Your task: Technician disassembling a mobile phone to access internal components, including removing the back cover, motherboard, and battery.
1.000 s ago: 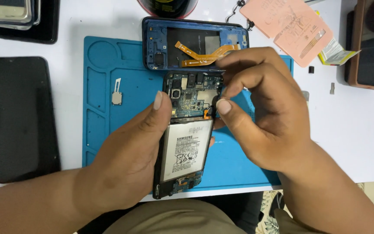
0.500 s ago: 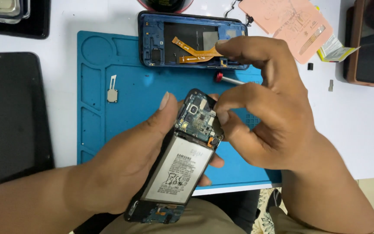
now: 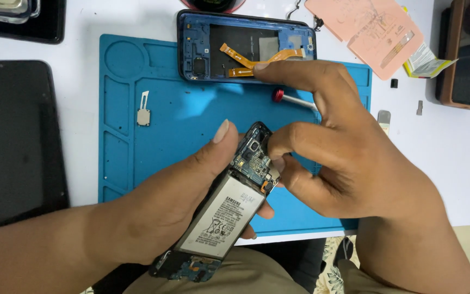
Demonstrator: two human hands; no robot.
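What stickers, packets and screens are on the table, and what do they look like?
White rectangular battery label: on the opened phone in the left hand, black print.
Pink flat paper packet: top right, tilted.
Black rectangular screen panel: left edge, dark.
Brown-cased phone screen: far right, dark.

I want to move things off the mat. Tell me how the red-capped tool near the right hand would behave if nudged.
The red-capped tool looks thin and round, so it would probably roll across the blue mat. It seems small and likely light, so a slight push should shift it. Its far end is hidden under the right hand, so its length is unclear.
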